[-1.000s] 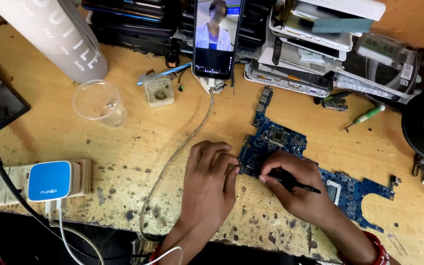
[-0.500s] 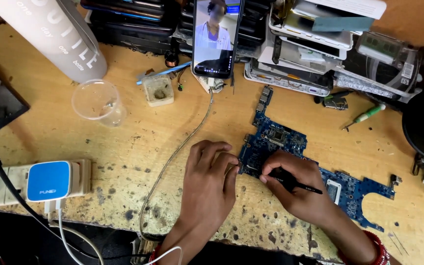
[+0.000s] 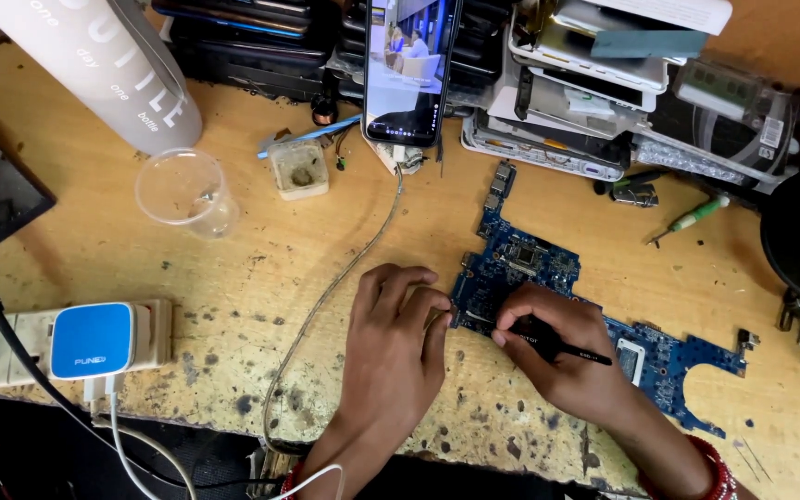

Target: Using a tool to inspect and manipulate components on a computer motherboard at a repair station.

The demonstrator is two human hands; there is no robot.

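Blue laptop motherboard lies flat on the scarred wooden worktop, in front of the stacked laptop parts; judged light, stiff and fragile, best held by its bare edges, clear of the chips. Left hand pinches its near-left corner with fingers together. Right hand is clamped on a black pen-like tool, tip at that same edge.

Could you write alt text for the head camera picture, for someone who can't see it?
A right hand holds black tweezers to a blue circuit board on a worn wooden bench, while the left hand steadies the board's edge.
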